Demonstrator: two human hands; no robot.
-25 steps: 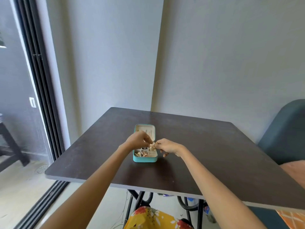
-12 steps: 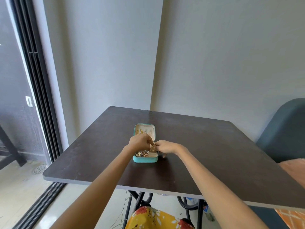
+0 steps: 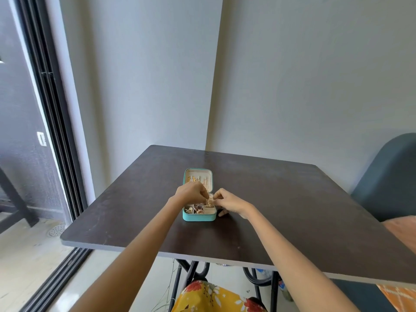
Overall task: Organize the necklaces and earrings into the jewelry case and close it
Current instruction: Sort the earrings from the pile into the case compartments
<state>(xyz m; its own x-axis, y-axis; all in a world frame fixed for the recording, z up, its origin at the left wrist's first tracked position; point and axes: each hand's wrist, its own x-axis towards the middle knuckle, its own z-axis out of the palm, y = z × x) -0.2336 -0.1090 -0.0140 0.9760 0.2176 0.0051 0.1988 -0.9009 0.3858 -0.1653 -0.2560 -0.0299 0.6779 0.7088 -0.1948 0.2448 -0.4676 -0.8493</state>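
Jewelry case [image 3: 199,216] on the table [image 3: 292,210], near its middle, lid open toward 12 o'clock. Left hand [image 3: 191,194] above the case from 9 o'clock, right hand [image 3: 227,202] from 3 o'clock, meeting over an earring [image 3: 210,202]. Chair [image 3: 389,176] at 3 o'clock of the table

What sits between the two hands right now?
In the head view, a small gold piece of jewelry sits between the left hand and right hand, pinched by both, just above the open teal case.
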